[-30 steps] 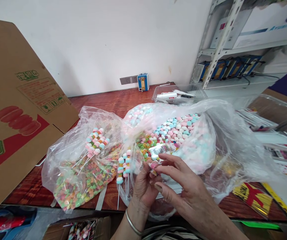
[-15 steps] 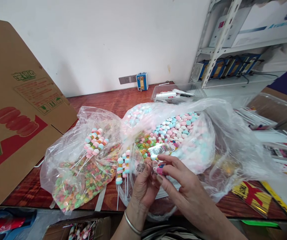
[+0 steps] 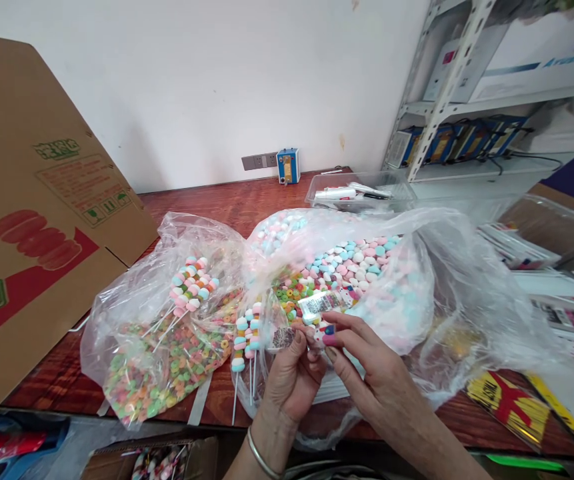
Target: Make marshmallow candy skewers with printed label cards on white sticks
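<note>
Just in front of the big bag of pastel candies (image 3: 367, 280), the left hand (image 3: 289, 383) and right hand (image 3: 367, 380) meet, fingertips pinched together on a small wrapper (image 3: 323, 331). Finished candy sticks (image 3: 245, 337) lie left of the hands.

At frame centre, two bags of sweets lie side by side on the table (image 3: 227, 197), a cardboard box (image 3: 31, 220) at left, a shelf rack (image 3: 447, 87) at upper right, a clear tray (image 3: 359, 190) behind the bags.
</note>
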Motion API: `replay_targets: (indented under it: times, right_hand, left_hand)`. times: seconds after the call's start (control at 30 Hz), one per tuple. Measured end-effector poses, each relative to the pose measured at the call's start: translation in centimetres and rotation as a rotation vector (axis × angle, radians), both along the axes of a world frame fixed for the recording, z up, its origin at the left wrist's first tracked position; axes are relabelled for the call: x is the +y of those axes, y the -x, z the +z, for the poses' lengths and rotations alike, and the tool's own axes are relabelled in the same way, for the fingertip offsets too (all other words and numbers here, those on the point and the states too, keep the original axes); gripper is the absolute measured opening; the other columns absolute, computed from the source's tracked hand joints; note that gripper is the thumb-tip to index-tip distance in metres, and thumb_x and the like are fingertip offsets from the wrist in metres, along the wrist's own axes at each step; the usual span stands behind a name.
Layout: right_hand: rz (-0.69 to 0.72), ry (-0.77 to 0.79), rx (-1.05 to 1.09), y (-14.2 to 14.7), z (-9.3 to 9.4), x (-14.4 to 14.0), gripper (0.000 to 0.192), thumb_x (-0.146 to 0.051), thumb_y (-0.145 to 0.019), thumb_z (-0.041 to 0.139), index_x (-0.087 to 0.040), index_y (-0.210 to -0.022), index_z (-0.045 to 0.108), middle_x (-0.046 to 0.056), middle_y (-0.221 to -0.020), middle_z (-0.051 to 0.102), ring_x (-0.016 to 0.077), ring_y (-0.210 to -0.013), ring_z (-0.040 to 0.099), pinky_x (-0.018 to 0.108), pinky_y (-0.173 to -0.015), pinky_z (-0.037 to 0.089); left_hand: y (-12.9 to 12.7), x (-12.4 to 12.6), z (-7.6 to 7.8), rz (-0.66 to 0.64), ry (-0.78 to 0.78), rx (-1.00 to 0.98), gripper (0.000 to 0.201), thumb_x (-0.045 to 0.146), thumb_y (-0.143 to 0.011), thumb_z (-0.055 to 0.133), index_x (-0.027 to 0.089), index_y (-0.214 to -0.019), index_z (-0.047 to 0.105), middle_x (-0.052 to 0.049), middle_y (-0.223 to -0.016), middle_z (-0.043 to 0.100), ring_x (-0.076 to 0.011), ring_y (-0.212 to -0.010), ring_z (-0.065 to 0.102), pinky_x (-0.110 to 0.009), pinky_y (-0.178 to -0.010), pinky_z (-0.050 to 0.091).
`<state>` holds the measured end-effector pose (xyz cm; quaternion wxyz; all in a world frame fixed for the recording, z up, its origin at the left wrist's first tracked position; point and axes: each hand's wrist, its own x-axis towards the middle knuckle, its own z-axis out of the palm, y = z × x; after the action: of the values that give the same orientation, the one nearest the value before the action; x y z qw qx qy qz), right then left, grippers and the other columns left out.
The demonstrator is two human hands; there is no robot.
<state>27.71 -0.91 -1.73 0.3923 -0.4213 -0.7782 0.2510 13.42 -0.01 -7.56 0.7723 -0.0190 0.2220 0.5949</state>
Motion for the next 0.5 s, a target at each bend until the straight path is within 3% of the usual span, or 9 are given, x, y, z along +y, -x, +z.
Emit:
replay_targets:
  times: [0.13,0.33,0.5]
  right_hand:
    - [-0.007,-0.052,0.060,0.6,0.5,-0.3,0.016,-0.018,-0.094,0.054,-0.024,-0.108,0.061,0.010,-0.127,0.056,0.0216,-0.120,0.056,0.035,-0.099,0.049]
    - [0.041,-0.078,0.039,1.0,1.1,-0.7,0.023,-0.020,-0.091,0.058,-0.025,-0.114,0.060,0.009,-0.134,0.052,0.0242,-0.129,0.049,0.038,-0.104,0.046]
    - [0.079,0.056,0.143,1.0,2.0,-1.0,0.020,-0.023,-0.096,0.051,-0.027,-0.112,0.062,0.006,-0.132,0.057,0.0198,-0.122,0.055,0.032,-0.101,0.047]
  left_hand:
    - [0.0,0.1,-0.1,0.016,0.025,-0.099,0.027,0.019,-0.063,0.086,0.014,-0.083,0.068,0.004,-0.060,0.056,-0.0023,-0.050,0.049,-0.010,-0.046,0.044]
    - [0.4,-0.1,0.0,0.032,-0.094,-0.100,0.025,0.023,-0.066,0.085,0.018,-0.080,0.066,0.004,-0.066,0.055,-0.0005,-0.048,0.045,-0.008,-0.044,0.041]
    - [0.7,-0.5,0.0,0.005,-0.095,-0.076,0.028,0.023,-0.063,0.087,0.019,-0.081,0.065,0.006,-0.065,0.053,0.0010,-0.045,0.041,-0.006,-0.039,0.036]
